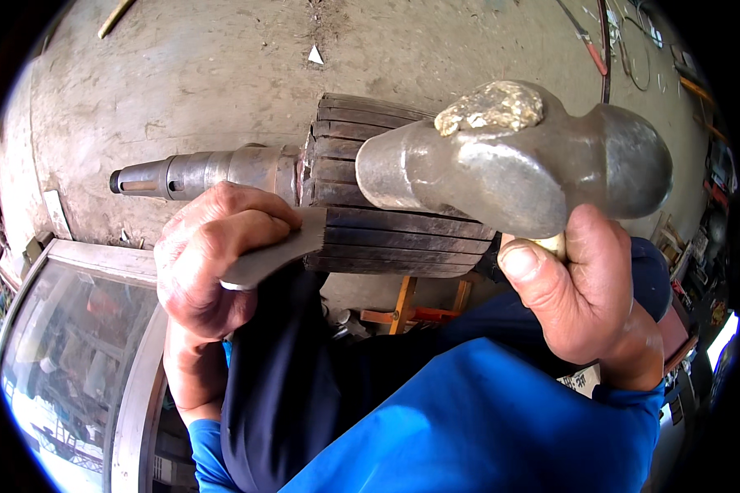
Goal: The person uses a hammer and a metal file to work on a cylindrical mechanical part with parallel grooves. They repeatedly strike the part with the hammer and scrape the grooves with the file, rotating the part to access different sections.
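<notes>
A: Over a concrete floor (197, 82), a person in a blue shirt steadies a thin metal plate (281, 253) at a slotted metal cylinder (395, 240), a hammer (514, 185) poised above it.

B: Which step is that?

A: Lining up before a blow, by my judgement. The plate's far end overlaps the cylinder's left edge, by the corner nearest the person. Whether metal touches metal, I cannot tell from here.

B: And the hands?

A: The left hand (210, 259) curls its fingers over the plate and grips it; exactly where the thumb presses, I cannot tell. The right hand (580, 283) is wrapped around the handle (554, 245), close under the hammer's head.

B: Where does the work lie?

A: The cylinder lies crosswise before the person's lap, its stepped shaft (205, 171) pointing left. Wooden legs (403, 304) show past its near edge, though what bears the weight is hidden. A glass-paned frame (144, 261) stands beyond the left forearm.

B: What does the next move call for?

A: A plate held square to that left edge, I'd say, and knuckles clear of the hammer's path. With so short a grip, controlled taps look likelier to suit than a full swing.
</notes>
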A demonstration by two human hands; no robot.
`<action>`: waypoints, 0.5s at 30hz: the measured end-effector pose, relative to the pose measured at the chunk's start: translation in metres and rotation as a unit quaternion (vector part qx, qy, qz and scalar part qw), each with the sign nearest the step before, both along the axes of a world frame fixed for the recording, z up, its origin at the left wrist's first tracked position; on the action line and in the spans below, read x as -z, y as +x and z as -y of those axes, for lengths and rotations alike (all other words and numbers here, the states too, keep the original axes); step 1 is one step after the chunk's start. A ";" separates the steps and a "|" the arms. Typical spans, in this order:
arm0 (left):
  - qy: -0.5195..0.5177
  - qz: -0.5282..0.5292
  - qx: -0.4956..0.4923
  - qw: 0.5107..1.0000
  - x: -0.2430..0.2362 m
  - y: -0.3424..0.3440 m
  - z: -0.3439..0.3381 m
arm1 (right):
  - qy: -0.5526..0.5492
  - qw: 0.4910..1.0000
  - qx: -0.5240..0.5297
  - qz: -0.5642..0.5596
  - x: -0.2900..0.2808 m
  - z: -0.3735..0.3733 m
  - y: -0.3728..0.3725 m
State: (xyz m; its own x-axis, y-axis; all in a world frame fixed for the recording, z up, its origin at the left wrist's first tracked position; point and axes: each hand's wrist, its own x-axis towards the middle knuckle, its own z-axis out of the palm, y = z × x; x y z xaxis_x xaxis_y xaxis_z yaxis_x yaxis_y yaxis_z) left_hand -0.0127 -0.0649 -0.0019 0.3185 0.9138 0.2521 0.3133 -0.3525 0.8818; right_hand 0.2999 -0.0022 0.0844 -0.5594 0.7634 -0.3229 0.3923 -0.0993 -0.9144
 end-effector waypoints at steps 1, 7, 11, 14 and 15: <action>-0.009 -0.004 -0.002 1.000 0.000 -0.002 0.000 | -0.001 1.000 0.004 -0.001 0.000 0.001 0.001; -0.018 -0.001 0.046 0.999 -0.005 0.004 -0.009 | -0.070 0.996 0.058 -0.020 -0.002 0.008 -0.004; -0.026 -0.020 0.042 0.999 0.000 0.006 -0.010 | -0.078 0.995 0.060 -0.007 -0.003 0.007 -0.003; -0.060 -0.028 0.047 0.997 0.004 0.012 -0.017 | -0.083 0.995 0.053 0.002 -0.006 0.006 -0.003; -0.066 -0.032 0.055 0.996 0.004 0.013 -0.018 | -0.076 0.996 0.049 0.005 -0.007 0.005 -0.003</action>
